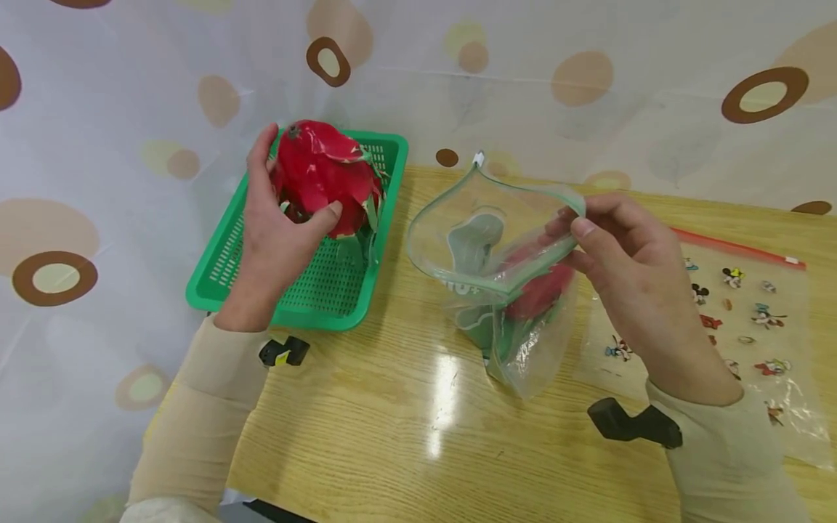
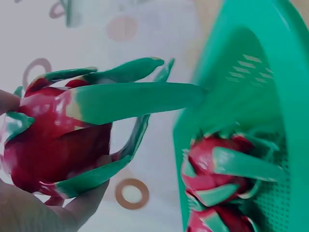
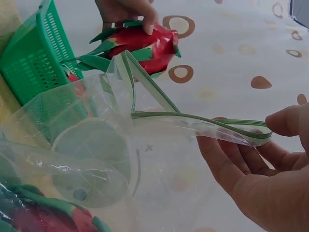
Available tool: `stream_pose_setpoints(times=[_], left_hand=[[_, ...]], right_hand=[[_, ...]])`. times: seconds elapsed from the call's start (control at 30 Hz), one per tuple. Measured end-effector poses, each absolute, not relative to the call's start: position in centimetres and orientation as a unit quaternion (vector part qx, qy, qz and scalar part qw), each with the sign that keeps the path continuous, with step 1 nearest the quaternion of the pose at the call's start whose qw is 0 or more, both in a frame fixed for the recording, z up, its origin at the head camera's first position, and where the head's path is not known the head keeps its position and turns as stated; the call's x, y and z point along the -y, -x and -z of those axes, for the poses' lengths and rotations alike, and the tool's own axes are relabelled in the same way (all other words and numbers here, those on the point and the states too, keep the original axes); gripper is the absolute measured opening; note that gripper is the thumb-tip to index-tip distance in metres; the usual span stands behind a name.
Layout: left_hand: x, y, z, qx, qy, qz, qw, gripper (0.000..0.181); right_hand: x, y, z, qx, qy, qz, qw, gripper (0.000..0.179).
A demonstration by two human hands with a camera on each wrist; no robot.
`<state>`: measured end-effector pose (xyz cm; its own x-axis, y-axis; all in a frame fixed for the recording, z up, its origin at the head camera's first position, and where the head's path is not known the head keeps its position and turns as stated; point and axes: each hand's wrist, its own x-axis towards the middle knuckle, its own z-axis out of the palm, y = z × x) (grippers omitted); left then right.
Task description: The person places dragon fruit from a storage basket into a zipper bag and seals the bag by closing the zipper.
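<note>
My left hand grips a red dragon fruit with green leafy scales, holding it over the green basket. Thumb and fingers wrap its sides in the left wrist view. Lower down, two other dragon fruits, one nearer the top, lie in the basket. My right hand pinches the green-edged rim of a clear zip bag between thumb and fingers. The bag stands on the table with its mouth gaping, its white slider at the far corner. Inside it sits another dragon fruit.
A second clear zip bag printed with small cartoon figures lies flat at the right, its red zip strip at the far edge. The wooden table meets a patterned wall cover behind and at the left.
</note>
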<state>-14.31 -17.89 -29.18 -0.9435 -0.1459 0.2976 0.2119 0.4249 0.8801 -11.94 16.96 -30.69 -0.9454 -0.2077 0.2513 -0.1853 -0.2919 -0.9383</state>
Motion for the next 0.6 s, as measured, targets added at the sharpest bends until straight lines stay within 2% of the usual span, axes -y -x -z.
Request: stream_pose_setpoints(times=[0.23,0.6], left_hand=[[15.5,12.6,26.7,0.77,0.07,0.599,0.21,0.091],[12.5,12.4,26.5,0.681,0.172,0.667,0.247,0.09]], right_hand=[[-16.9,11.9,30.7,-0.587,0.165,0.793,0.005,0.022],[-17.1,11.9,30.8,-0.581,0.165,0.797,0.008,0.021]])
